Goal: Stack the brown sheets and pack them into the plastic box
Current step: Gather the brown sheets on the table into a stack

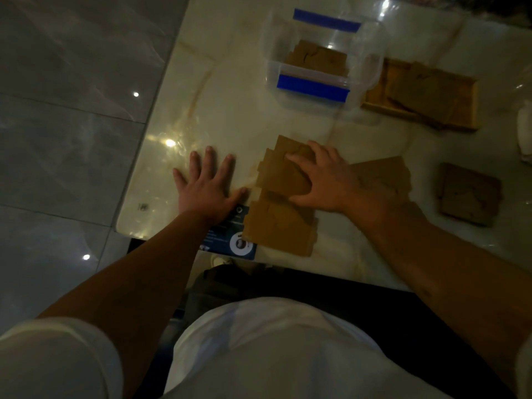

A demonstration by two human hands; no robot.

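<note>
So the left hand (205, 187) is just lying flat on the glossy pale marble tabletop (230, 110), fingers spread, its grip released with nothing in it. The right hand (322, 180) is pressing palm-down on a loose pile of brown cardboard sheets (276, 177), fingers curled a bit over the top one, not really clenched around anything. More brown sheets (280, 226) sit at the near edge, partly over a dark blue printed card (230, 240). The clear plastic box with blue clips (313, 87) is farther back, already with some brown sheets inside (316, 59). Just right of it sits a wooden tray (466, 122) holding more.
</note>
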